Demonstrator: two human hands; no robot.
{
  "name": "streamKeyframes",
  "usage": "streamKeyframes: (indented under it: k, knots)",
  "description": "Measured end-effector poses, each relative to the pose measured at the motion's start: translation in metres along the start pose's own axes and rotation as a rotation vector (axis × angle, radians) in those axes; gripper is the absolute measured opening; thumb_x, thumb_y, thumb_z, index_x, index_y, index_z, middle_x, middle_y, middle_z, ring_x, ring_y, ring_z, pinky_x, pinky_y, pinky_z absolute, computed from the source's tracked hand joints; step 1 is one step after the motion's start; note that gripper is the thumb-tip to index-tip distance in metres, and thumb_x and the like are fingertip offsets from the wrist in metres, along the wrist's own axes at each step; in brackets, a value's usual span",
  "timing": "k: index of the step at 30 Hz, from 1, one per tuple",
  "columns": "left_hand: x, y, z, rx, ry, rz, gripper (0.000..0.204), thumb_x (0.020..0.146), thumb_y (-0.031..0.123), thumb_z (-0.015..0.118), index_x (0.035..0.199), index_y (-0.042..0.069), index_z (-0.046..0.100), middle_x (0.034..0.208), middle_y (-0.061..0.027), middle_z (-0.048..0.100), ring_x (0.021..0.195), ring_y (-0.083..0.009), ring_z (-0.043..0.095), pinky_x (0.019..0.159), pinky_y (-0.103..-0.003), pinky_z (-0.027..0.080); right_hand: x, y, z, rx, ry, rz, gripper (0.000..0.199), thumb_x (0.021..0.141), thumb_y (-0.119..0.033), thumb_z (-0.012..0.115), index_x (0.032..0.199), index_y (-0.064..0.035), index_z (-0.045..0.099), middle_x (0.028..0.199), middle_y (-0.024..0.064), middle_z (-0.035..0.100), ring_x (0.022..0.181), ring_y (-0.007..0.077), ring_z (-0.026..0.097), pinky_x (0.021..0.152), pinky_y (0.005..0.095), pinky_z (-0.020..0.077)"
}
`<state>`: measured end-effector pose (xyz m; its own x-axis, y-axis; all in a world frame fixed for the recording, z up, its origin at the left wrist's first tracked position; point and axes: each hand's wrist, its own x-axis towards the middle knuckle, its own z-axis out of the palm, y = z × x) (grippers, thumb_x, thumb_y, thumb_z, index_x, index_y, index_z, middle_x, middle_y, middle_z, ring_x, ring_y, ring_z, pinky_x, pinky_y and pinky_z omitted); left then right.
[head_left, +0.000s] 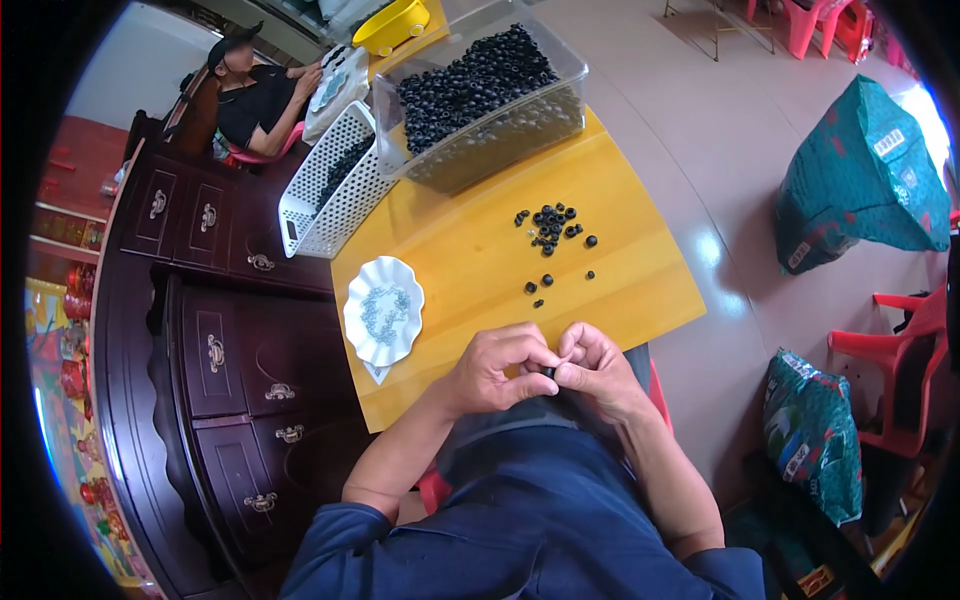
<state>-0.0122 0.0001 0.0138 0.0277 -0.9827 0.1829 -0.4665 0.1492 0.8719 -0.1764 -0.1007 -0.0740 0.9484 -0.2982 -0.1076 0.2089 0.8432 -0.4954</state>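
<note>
My left hand point(497, 368) and my right hand point(601, 372) meet at the table's near edge, above my lap. The left fingers pinch a small black ring-like part point(548, 372), mostly hidden by the fingertips. My right thumb and forefinger press together right beside it; what they hold, if anything, is too small to make out. On the yellow table point(480, 240) beyond lies a loose group of small black round parts point(549, 228), with several single ones nearer me. To the left, a white scalloped dish point(411, 338) holds small pale, clear pieces.
A clear plastic bin point(500, 150) of black parts stands at the table's far end, beside a white perforated basket point(345, 215) and a yellow tub point(392, 27). Dark wooden drawers point(260, 340) flank the left. A person point(262, 105) sits far left. Green sacks point(865, 170) and red chairs stand right.
</note>
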Motion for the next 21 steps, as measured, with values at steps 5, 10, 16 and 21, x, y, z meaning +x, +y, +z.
streamKeyframes:
  k: [5, 10, 16, 21]
  knots:
    - [-0.002, 0.002, 0.003, -0.044, 0.03, -0.082, 0.023, 0.08, 0.011, 0.084, 0.101, 0.006, 0.074, 0.082, -0.005, 0.065, 0.069, -0.0186, 0.06, 0.064, -0.029, 0.048, 0.0, -0.006, 0.009, 0.065, 0.054, -0.004, 0.028, 0.084, -0.007, 0.08, 0.095, -0.0085, 0.055, 0.091, 0.0028, 0.066, 0.09, 0.0139, 0.065, 0.084, 0.0292, 0.0509]
    - [-0.003, 0.005, 0.002, 0.014, 0.041, -0.084, 0.02, 0.081, 0.005, 0.081, 0.1, 0.005, 0.073, 0.082, -0.0051, 0.064, 0.069, -0.0188, 0.06, 0.064, -0.029, 0.048, 0.0, -0.005, 0.01, 0.059, 0.045, -0.003, 0.024, 0.085, -0.007, 0.079, 0.098, -0.0097, 0.059, 0.093, 0.0031, 0.069, 0.091, 0.0145, 0.066, 0.082, 0.0288, 0.0504]
    - [-0.004, 0.006, 0.002, 0.047, 0.045, -0.094, 0.018, 0.082, 0.004, 0.079, 0.099, 0.005, 0.071, 0.081, -0.0055, 0.063, 0.067, -0.0188, 0.059, 0.062, -0.03, 0.047, 0.001, -0.005, 0.008, 0.069, -0.002, -0.024, 0.025, 0.086, -0.007, 0.079, 0.099, -0.0087, 0.058, 0.094, 0.0047, 0.069, 0.091, 0.0153, 0.067, 0.083, 0.0298, 0.0513]
    - [-0.008, 0.011, 0.001, 0.006, 0.055, -0.115, 0.017, 0.085, 0.005, 0.077, 0.101, 0.006, 0.07, 0.08, -0.0061, 0.06, 0.068, -0.0202, 0.059, 0.061, -0.032, 0.046, 0.003, -0.005, 0.014, 0.08, 0.011, -0.008, 0.027, 0.086, -0.005, 0.079, 0.101, -0.0074, 0.057, 0.094, 0.0054, 0.069, 0.091, 0.0153, 0.067, 0.083, 0.0291, 0.0524]
